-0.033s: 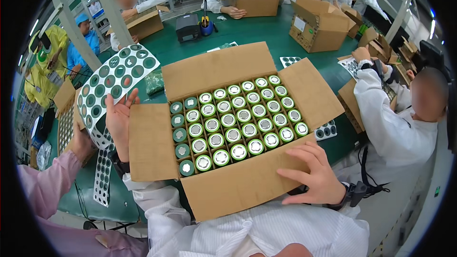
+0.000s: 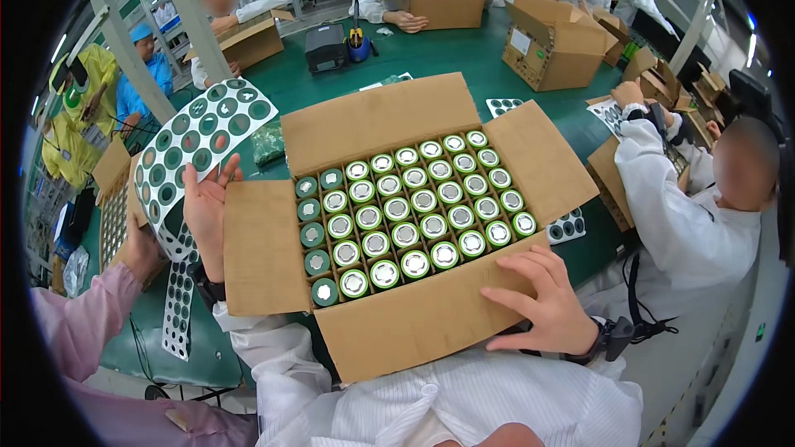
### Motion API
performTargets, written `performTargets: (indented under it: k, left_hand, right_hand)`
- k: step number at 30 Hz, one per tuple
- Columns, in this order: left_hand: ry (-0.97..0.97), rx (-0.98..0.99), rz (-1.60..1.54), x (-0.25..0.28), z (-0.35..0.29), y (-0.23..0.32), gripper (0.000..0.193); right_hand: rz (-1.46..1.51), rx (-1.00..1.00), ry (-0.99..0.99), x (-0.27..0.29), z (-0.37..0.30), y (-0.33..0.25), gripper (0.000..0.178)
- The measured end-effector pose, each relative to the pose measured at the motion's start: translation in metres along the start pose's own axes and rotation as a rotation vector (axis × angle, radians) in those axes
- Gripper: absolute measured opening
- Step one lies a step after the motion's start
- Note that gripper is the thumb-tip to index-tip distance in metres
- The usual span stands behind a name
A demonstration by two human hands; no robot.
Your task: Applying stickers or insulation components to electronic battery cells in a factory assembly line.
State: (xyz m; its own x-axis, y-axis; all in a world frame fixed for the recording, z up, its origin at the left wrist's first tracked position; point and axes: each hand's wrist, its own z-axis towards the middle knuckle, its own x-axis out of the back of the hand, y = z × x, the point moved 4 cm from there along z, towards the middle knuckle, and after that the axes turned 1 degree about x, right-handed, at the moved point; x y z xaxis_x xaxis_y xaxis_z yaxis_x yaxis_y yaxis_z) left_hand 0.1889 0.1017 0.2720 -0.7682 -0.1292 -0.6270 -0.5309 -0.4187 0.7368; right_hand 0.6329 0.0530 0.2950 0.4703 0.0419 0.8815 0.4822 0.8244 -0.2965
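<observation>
An open cardboard box stands tilted in front of me, filled with rows of green-wrapped cylindrical battery cells in a cardboard divider grid. Dark green rings cover the tops of the left-hand column and one cell beside it at the far end; the other tops show bare metal. At the box's left flap, my left hand grips a curved white sheet of dark green ring stickers, some positions bare. My right hand rests on the near flap's right part, fingers spread, holding nothing.
The green table carries a clear bag, a black device and a blue tool holder. A second sticker strip hangs at left. Co-workers with boxes surround the table; a pink-sleeved arm is close on my left.
The fingers of my right hand have shifted very slightly up along the near flap. My left hand and the sticker sheet look the same.
</observation>
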Motion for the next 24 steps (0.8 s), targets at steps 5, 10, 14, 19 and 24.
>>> performTargets:
  k: [5, 10, 14, 19, 24]
  left_hand:
    - [0.083, -0.029, 0.031, -0.005, 0.000, 0.001, 0.042]
    - [0.054, 0.049, -0.032, 0.006, 0.005, -0.002, 0.048]
    - [0.062, 0.038, -0.033, 0.006, 0.006, -0.003, 0.048]
    - [0.058, 0.030, -0.026, 0.011, 0.006, -0.001, 0.048]
    - [0.083, 0.021, 0.002, 0.001, 0.004, -0.002, 0.047]
  right_hand:
    - [-0.085, 0.070, 0.104, -0.016, -0.012, 0.010, 0.064]
    - [-0.119, 0.059, 0.180, -0.014, -0.015, 0.009, 0.064]
    - [-0.127, 0.081, 0.218, -0.014, -0.017, 0.011, 0.061]
    - [-0.121, 0.088, 0.225, -0.013, -0.016, 0.008, 0.061]
    - [-0.098, 0.083, 0.223, -0.012, -0.015, 0.009, 0.061]
